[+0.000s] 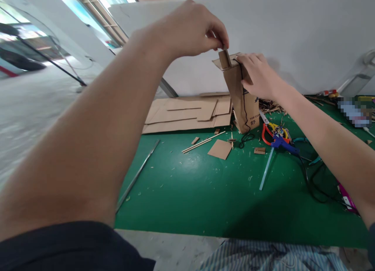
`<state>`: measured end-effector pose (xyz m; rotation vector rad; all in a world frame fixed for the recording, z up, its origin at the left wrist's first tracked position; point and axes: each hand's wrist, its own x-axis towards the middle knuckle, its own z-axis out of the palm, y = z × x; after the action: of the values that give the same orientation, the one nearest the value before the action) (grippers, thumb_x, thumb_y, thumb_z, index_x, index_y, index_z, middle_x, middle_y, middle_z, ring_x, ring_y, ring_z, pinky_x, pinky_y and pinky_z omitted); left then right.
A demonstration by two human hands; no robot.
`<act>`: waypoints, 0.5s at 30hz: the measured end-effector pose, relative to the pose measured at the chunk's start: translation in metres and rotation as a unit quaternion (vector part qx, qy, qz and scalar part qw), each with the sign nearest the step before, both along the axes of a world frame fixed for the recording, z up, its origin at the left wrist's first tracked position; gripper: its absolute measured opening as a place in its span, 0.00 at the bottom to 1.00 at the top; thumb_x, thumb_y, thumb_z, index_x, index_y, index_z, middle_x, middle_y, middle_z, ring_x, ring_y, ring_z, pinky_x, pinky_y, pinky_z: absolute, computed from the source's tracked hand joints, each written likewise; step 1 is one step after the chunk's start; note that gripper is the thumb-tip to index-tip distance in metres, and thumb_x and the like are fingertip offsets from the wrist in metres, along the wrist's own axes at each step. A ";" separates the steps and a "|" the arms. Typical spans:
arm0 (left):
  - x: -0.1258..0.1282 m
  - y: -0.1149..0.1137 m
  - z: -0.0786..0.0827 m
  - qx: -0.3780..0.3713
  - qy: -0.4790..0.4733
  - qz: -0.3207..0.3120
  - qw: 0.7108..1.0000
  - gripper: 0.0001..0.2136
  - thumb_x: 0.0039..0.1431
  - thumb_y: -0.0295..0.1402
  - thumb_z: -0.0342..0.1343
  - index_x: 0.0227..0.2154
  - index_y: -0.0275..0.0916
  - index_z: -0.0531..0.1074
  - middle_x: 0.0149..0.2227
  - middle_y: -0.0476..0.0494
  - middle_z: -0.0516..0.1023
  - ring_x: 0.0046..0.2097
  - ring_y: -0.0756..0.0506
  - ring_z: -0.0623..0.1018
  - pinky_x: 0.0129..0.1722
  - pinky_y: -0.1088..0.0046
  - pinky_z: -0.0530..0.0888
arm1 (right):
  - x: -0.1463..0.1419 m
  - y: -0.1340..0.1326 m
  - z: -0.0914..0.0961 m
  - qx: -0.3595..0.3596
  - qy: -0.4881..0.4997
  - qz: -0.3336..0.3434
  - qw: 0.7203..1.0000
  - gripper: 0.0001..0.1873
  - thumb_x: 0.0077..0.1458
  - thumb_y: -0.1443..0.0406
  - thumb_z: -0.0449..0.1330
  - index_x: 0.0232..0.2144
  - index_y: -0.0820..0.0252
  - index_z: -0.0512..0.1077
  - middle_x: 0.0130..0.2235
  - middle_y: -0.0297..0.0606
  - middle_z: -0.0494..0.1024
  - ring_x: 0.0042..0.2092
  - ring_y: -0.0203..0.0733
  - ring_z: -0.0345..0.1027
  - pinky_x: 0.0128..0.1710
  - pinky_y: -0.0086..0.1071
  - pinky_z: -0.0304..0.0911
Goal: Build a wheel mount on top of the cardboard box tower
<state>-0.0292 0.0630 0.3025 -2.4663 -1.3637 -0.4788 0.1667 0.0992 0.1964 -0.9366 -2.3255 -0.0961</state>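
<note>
A tall cardboard box model stands upright on the green mat near the white wall. My left hand is closed in a pinch on a small cardboard piece at the top of the box. My right hand grips the upper right side of the box, fingers wrapped against it. A thin black wire runs down the box's side to the mat.
Flat cardboard sheets lie behind the box on the left. Wooden sticks, a cardboard square and scraps lie in front. Red-handled scissors, a blue glue gun with a glue stick, and black cables are on the right. A metal rod lies along the mat's left edge.
</note>
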 end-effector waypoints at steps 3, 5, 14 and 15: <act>0.000 -0.003 -0.002 0.005 -0.011 -0.006 1.000 0.15 0.56 0.22 0.52 0.41 0.34 0.82 0.31 0.47 0.77 0.40 0.44 0.78 0.53 0.62 0.73 | 0.000 0.002 0.001 -0.008 0.022 -0.003 1.000 0.34 0.56 0.57 0.54 0.65 0.53 0.59 0.65 0.40 0.68 0.68 0.56 0.55 0.65 0.55 0.56; 0.000 -0.005 -0.002 -0.010 -0.027 -0.002 1.000 0.16 0.56 0.22 0.52 0.42 0.36 0.82 0.31 0.48 0.77 0.39 0.45 0.77 0.54 0.62 0.72 | 0.001 0.003 0.002 -0.014 0.035 -0.006 0.999 0.37 0.55 0.59 0.54 0.67 0.51 0.56 0.66 0.38 0.67 0.67 0.54 0.56 0.64 0.56 0.57; -0.006 -0.007 -0.020 -0.031 -0.267 -0.003 0.963 0.16 0.64 0.27 0.53 0.53 0.41 0.73 0.50 0.44 0.77 0.45 0.44 0.75 0.60 0.55 0.69 | 0.007 0.014 -0.003 -0.017 0.051 0.000 0.999 0.38 0.53 0.62 0.52 0.67 0.50 0.54 0.66 0.37 0.68 0.66 0.53 0.59 0.63 0.57 0.60; -0.007 -0.007 -0.027 -0.012 -0.307 -0.006 0.951 0.13 0.66 0.29 0.52 0.52 0.40 0.72 0.50 0.43 0.76 0.46 0.45 0.75 0.59 0.56 0.71 | 0.007 0.015 -0.003 -0.015 0.055 -0.001 0.998 0.37 0.54 0.62 0.51 0.66 0.51 0.54 0.65 0.37 0.69 0.66 0.52 0.60 0.64 0.56 0.59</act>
<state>-0.0363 0.0564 0.2755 -2.4431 -1.5603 -1.3240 0.1735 0.1140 0.1929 -0.9365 -2.2291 -0.0095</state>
